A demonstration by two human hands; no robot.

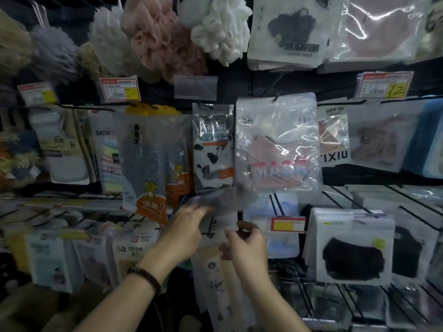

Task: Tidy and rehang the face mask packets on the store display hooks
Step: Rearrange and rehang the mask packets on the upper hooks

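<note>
My left hand holds a blurred grey-clear mask packet by its lower left edge, lifted just below the hanging row. My right hand is beside it with fingers curled and thumb and forefinger close together; whether it pinches anything is unclear. A clear packet with a pink mask marked MASK hangs on a hook straight above. A cow-print packet hangs to its left. White packets with black masks hang at the lower right. A beige packet hangs below my hands.
Bath poufs fill the top left. Towel and glove packets hang at the left. Price tags sit on hook ends. Bare black wire hooks jut out at the right. Boxed goods stand at the lower left.
</note>
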